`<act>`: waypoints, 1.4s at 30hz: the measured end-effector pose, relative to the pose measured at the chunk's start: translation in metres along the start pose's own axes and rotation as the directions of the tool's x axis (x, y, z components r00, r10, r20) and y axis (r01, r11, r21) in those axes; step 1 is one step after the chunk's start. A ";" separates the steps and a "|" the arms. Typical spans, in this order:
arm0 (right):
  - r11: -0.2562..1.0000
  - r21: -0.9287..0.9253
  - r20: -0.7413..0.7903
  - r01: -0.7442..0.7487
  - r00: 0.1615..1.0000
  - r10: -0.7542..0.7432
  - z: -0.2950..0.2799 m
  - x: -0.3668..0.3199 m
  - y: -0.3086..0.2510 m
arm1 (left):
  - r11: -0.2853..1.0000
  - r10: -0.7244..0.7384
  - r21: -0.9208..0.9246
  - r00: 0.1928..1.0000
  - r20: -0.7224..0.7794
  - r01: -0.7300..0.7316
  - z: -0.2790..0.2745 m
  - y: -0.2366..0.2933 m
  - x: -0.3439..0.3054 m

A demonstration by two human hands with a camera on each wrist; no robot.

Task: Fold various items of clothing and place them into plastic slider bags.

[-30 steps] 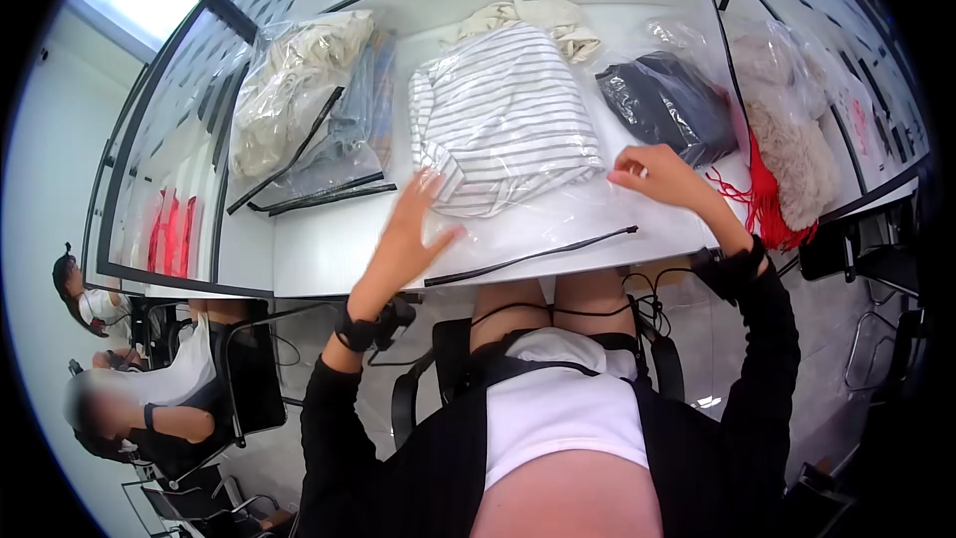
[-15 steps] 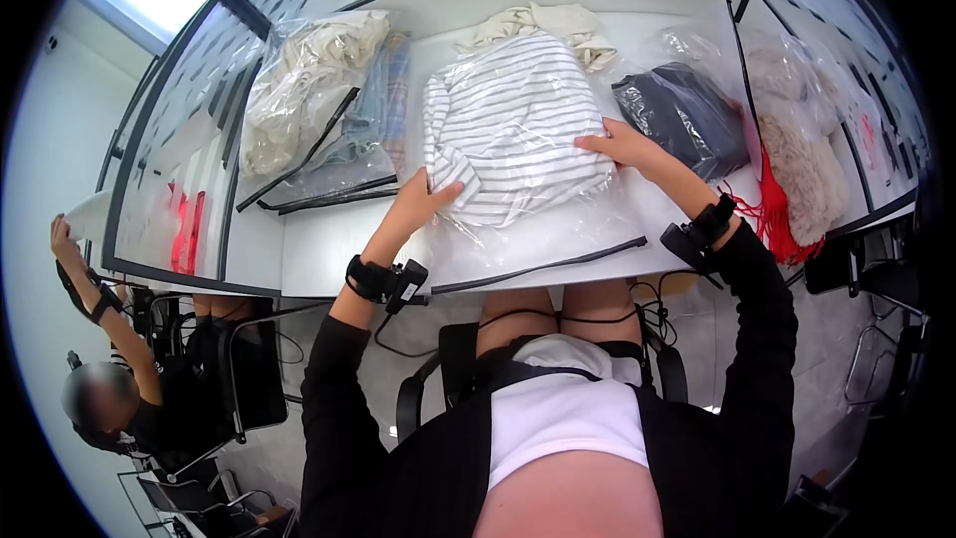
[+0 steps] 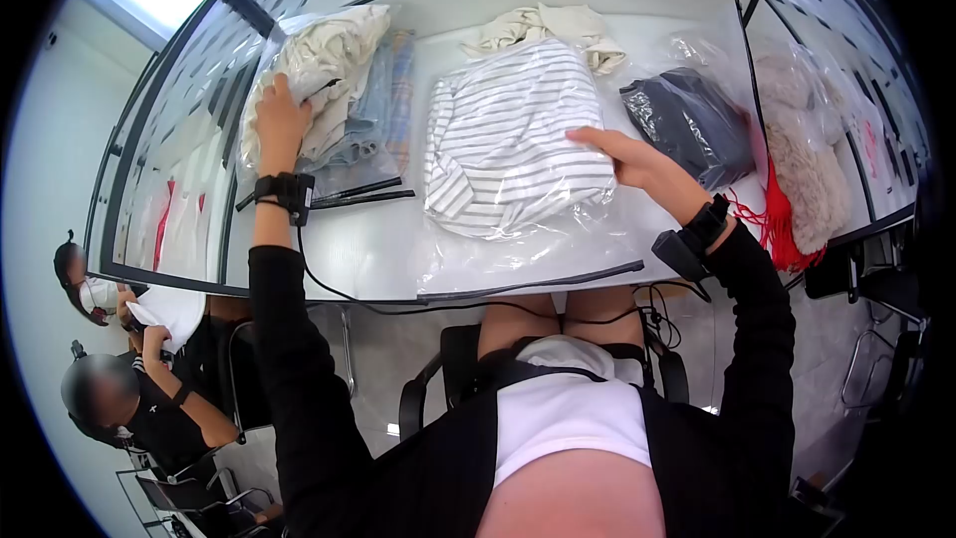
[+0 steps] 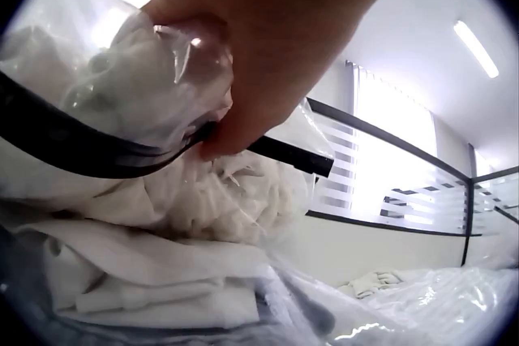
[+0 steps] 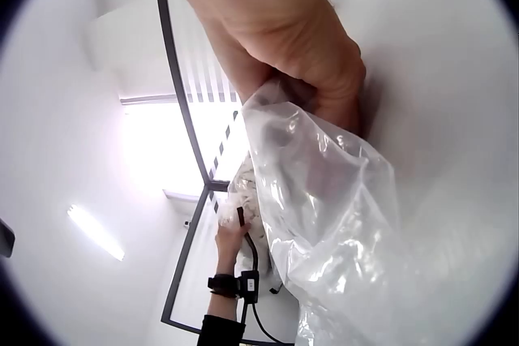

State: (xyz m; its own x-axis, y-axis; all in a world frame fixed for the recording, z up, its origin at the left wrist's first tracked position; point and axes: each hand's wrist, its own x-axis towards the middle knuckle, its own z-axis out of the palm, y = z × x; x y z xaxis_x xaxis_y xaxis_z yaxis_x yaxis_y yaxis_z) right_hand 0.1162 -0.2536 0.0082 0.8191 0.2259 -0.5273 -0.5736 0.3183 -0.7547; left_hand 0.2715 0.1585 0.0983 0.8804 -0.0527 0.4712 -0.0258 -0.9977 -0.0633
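At the left, my left hand (image 3: pixel 282 130) grips a clear bag of beige cloth (image 3: pixel 344 45). In the left wrist view the thumb of that hand (image 4: pixel 259 54) lies over a black strip (image 4: pixel 81 147) against the plastic (image 4: pixel 162 78). My right hand (image 3: pixel 637 161) holds the right edge of a clear bag with a folded white and grey striped garment (image 3: pixel 518 139), thumb on top. Its fingers curl under the plastic (image 5: pixel 324 200) in the right wrist view, where the hand (image 5: pixel 284 46) partly hides them.
Right of the striped garment lie a bagged dark garment (image 3: pixel 687 125), red tassels (image 3: pixel 777 229) and a furry beige item (image 3: pixel 802 174). Beige cloth (image 3: pixel 588 30) lies behind. A black strip (image 3: pixel 538 284) runs along the front edge. Other people sit at the far left.
My left hand has left the striped garment's bag and moved left onto the beige cloth's bag, gripping it. The right hand stays at the striped garment's right edge.
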 end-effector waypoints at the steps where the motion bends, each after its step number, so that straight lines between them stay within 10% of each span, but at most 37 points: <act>1: 0.999 -0.016 0.002 0.029 1.000 -0.029 0.001 0.002 0.003 | 0.996 0.072 -0.044 0.994 -0.078 -0.075 0.005 -0.006 0.010; 7: 0.974 -0.054 -0.086 0.218 0.971 -0.222 0.001 -0.031 -0.014 | 0.872 0.256 -0.287 0.871 -0.420 -0.396 -0.013 0.017 0.011; 10: 0.728 -0.384 0.035 0.568 0.797 -0.603 0.028 -0.128 -0.029 | 0.833 0.264 -0.344 0.859 -0.440 -0.432 -0.038 0.055 -0.007; 12: 0.641 -0.285 0.034 0.712 0.676 -0.736 0.001 -0.147 -0.021 | 0.776 0.244 -0.414 0.831 -0.500 -0.476 -0.047 0.082 -0.015; 18: 0.387 -0.385 0.012 0.838 0.424 -0.906 -0.058 -0.196 -0.027 | 0.653 0.481 -0.522 0.833 -0.273 -0.548 -0.041 0.190 -0.075; 21: 0.323 -0.424 0.067 0.846 0.385 -0.921 -0.054 -0.196 -0.043 | 0.450 0.829 -0.520 0.557 -0.061 -0.726 -0.031 0.213 -0.110; 23: 0.342 -0.395 0.075 0.853 0.401 -0.913 -0.047 -0.184 -0.057 | 0.251 0.833 -0.829 0.547 -0.078 -0.500 -0.048 0.207 -0.123; 28: 0.343 -0.260 0.240 0.902 0.405 -0.882 0.010 -0.113 -0.100 | 0.043 0.591 -0.987 0.801 -0.101 -0.156 -0.058 0.151 -0.127; 33: -0.465 -0.340 0.620 0.817 -0.177 -0.765 0.121 -0.010 -0.142 | 0.393 0.192 -0.901 0.974 -0.117 -0.186 -0.060 0.045 -0.086; 34: 0.146 -0.100 0.483 0.984 0.176 -0.857 0.137 0.021 -0.152 | 0.522 0.120 -0.834 0.984 -0.135 -0.178 -0.057 0.017 -0.071; 35: 0.681 0.213 0.462 0.700 0.542 -0.702 0.153 0.045 -0.155 | 0.651 0.057 -0.746 0.989 -0.135 -0.139 -0.053 -0.015 -0.057; 39: 0.622 -0.388 0.394 0.680 0.732 -0.556 0.191 0.097 -0.139 | 0.953 -0.042 -0.292 0.991 0.126 0.077 -0.029 -0.134 -0.025; 40: 0.533 -0.731 0.260 0.426 0.896 -0.359 0.188 0.107 -0.138 | 0.967 -0.049 -0.237 0.982 0.185 0.093 -0.024 -0.153 -0.033; 41: 0.347 -0.837 0.276 0.424 0.873 -0.402 0.185 0.093 -0.123 | 0.978 0.075 -0.200 0.996 0.038 -0.066 -0.004 -0.181 -0.044; 42: 0.221 -0.870 0.370 0.441 0.880 -0.298 0.180 0.090 -0.112 | 0.943 -0.119 -0.294 0.983 0.140 0.156 -0.022 -0.165 -0.054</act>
State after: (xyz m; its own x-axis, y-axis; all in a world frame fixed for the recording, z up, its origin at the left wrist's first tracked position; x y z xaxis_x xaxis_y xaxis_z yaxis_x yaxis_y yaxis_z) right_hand 0.2542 -0.1037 0.1156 0.8905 0.4451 -0.0949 0.2365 -0.6308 -0.7390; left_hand 0.2179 0.3251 0.1022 0.9348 0.0730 0.3477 -0.0262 -0.9619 0.2723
